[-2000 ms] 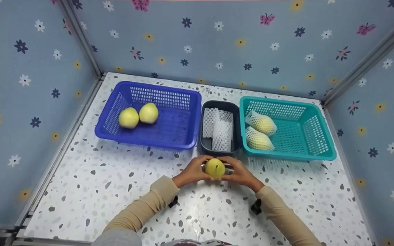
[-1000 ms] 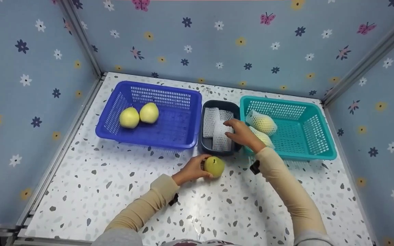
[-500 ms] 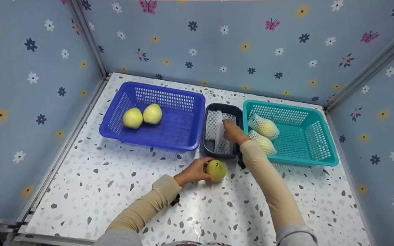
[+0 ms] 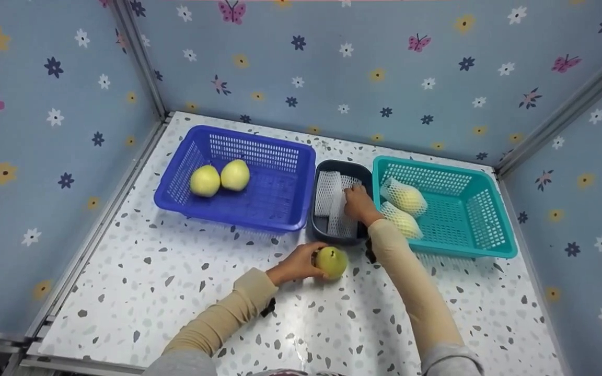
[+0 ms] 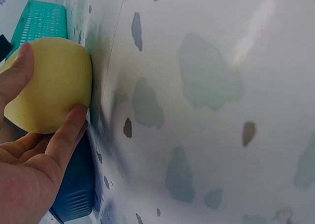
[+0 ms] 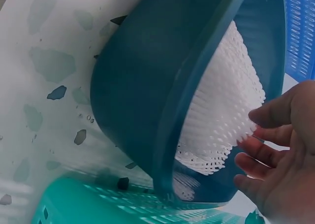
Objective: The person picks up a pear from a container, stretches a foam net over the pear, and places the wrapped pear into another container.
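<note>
On the table, my left hand (image 4: 299, 262) holds a yellow-green pear (image 4: 332, 262) by its left side, stem upward. The left wrist view shows thumb and fingers round that pear (image 5: 56, 86), which touches the tabletop. My right hand (image 4: 359, 203) reaches into the dark oval container (image 4: 322, 230), where white foam net sleeves (image 4: 327, 193) lie. In the right wrist view, thumb and forefinger pinch the edge of one foam net sleeve (image 6: 221, 101); the other fingers are loosely bent beside it.
A blue basket (image 4: 275, 224) with two bare pears (image 4: 220, 177) stands left of the container. To its right, a teal basket (image 4: 468, 253) holds two net-wrapped pears (image 4: 404, 209). Flower-patterned walls (image 4: 322, 57) enclose the speckled table (image 4: 175, 313).
My right hand has left the pear and moved up into the dark container, to a foam net sleeve. My left hand keeps its grip on the pear. The head view has shifted slightly.
</note>
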`<state>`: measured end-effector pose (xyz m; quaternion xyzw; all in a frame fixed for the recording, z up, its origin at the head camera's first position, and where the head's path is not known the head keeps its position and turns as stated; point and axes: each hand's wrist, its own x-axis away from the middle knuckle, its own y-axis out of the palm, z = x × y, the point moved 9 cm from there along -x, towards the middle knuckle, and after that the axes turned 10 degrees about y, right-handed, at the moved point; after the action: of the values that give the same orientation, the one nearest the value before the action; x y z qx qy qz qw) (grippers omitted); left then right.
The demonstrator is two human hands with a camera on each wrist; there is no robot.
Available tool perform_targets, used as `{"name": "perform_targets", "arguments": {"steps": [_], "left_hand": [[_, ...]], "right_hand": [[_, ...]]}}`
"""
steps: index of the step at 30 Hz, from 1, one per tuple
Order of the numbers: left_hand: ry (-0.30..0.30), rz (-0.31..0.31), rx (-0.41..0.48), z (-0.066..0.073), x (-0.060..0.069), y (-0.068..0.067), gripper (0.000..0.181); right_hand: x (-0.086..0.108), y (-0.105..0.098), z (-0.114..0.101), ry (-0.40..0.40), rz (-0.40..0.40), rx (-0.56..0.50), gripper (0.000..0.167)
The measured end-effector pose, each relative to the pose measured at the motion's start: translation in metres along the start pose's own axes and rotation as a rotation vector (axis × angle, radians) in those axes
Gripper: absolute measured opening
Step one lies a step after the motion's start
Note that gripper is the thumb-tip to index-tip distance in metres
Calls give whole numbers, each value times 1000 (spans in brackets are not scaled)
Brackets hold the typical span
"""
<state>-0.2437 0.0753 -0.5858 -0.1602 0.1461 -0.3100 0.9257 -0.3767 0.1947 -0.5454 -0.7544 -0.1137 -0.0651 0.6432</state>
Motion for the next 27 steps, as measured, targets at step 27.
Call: {"name": "perform_targets", "arguments": {"steps": [27], "left_hand": [[-17, -36, 11, -3, 0, 1, 71]], "right_hand": [[26, -52, -13, -332, 219, -163, 12]]}}
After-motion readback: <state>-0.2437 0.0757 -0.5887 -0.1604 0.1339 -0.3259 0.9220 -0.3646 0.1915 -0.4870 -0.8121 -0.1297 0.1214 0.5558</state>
